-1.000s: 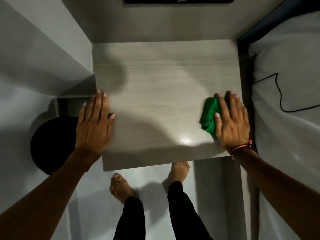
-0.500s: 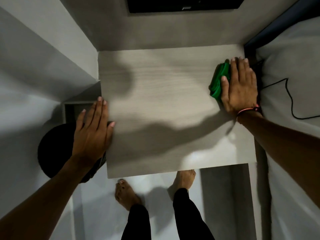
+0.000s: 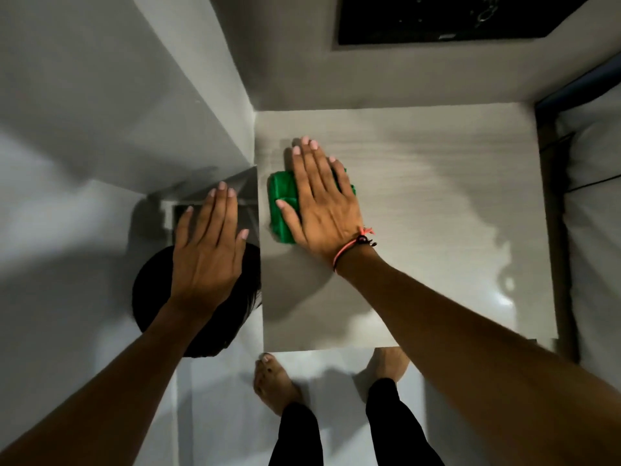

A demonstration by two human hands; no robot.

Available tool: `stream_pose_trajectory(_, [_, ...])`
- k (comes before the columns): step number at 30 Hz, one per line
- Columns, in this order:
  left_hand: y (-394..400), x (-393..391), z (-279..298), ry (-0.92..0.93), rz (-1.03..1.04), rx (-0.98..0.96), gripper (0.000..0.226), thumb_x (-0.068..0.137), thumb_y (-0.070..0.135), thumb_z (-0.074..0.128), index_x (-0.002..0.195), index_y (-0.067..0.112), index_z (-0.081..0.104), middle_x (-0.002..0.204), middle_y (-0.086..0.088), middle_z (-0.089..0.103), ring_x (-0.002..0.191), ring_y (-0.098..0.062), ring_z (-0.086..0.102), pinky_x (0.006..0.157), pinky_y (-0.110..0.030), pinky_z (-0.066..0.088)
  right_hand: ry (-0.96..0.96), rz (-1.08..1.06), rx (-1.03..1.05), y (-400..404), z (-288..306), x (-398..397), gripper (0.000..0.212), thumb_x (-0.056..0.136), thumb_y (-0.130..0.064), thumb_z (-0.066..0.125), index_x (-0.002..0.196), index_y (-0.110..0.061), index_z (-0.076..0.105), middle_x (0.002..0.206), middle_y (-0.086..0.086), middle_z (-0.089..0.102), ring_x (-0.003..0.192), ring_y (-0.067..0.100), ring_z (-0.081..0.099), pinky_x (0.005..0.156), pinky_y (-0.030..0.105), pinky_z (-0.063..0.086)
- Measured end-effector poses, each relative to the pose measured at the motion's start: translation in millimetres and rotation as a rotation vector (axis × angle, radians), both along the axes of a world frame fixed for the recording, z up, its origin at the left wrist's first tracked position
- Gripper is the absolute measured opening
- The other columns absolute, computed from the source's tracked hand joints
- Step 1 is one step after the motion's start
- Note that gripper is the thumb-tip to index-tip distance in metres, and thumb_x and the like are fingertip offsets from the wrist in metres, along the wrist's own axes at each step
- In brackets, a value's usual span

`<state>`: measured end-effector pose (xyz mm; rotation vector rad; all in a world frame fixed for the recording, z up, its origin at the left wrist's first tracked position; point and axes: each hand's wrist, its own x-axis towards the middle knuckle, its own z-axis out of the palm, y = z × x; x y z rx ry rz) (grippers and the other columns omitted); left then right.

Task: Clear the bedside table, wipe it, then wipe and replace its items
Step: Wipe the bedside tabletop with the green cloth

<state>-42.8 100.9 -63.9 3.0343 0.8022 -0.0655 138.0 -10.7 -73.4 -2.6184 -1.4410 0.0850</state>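
The bedside table has a pale wood-grain top with nothing standing on it. A folded green cloth lies near its left edge. My right hand presses flat on the cloth with straight fingers, covering its right part. My left hand is held flat with straight fingers just off the table's left edge, above a round black object, touching nothing that I can make out.
A round black object sits on the floor left of the table. Grey walls close the left and back sides. A bed with white sheet lies to the right. A dark panel hangs on the back wall. My bare feet stand at the front edge.
My right hand slid the green cloth from the table's right side, up to the back right corner, then across to the left edge. My left hand came off the table's left edge.
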Motion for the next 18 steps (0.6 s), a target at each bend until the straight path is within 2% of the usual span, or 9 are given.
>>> stream_pose_trajectory(2, [0,2,1,0.004,-0.019,0.019,0.055,0.107,0.034,0.028,0.154,0.005,0.021,0.162,-0.014,0.024,0.150,-0.026,0.023,0.119,-0.049,0.026,0.005,-0.053,-0.008,21,2,10,0.076,0.100,-0.053,0.030,0.156,-0.002,0.022,0.165,0.018,0.020,0.154,0.030,0.017,0.126,0.044,0.015])
stream_pose_trajectory(4, [-2,8,1,0.013,-0.021,0.007,0.057,0.107,0.036,0.025,0.154,0.005,0.020,0.163,-0.014,0.022,0.151,-0.025,0.022,0.120,-0.048,0.024,0.027,-0.102,-0.017,41,4,21,0.075,0.099,-0.055,0.031,0.153,-0.003,0.031,0.161,0.021,0.029,0.150,0.034,0.026,0.123,0.045,0.018])
stream_pose_trajectory(7, [-7,15,2,0.023,-0.024,-0.037,0.058,0.106,0.039,0.021,0.155,0.007,0.019,0.163,-0.012,0.021,0.151,-0.025,0.022,0.120,-0.046,0.024,-0.008,-0.129,-0.033,70,8,36,0.065,0.098,-0.056,0.033,0.137,-0.007,0.049,0.142,0.019,0.048,0.129,0.035,0.046,0.114,0.045,0.029])
stream_pose_trajectory(10, [-18,20,3,0.034,-0.049,-0.077,0.059,0.105,0.040,0.020,0.154,0.006,0.022,0.162,-0.014,0.024,0.150,-0.026,0.026,0.120,-0.045,0.025,-0.045,-0.112,-0.048,83,12,45,0.054,0.099,-0.054,0.032,0.127,-0.012,0.053,0.128,0.014,0.052,0.115,0.033,0.050,0.106,0.043,0.032])
stream_pose_trajectory(18, [-65,2,3,0.099,-0.098,-0.246,0.070,0.100,0.045,0.026,0.155,0.002,0.014,0.164,-0.017,0.013,0.152,-0.027,0.012,0.122,-0.041,0.018,-0.033,-0.013,-0.037,58,12,59,0.048,0.104,-0.044,0.029,0.136,-0.014,0.051,0.137,0.015,0.051,0.124,0.034,0.048,0.110,0.044,0.030])
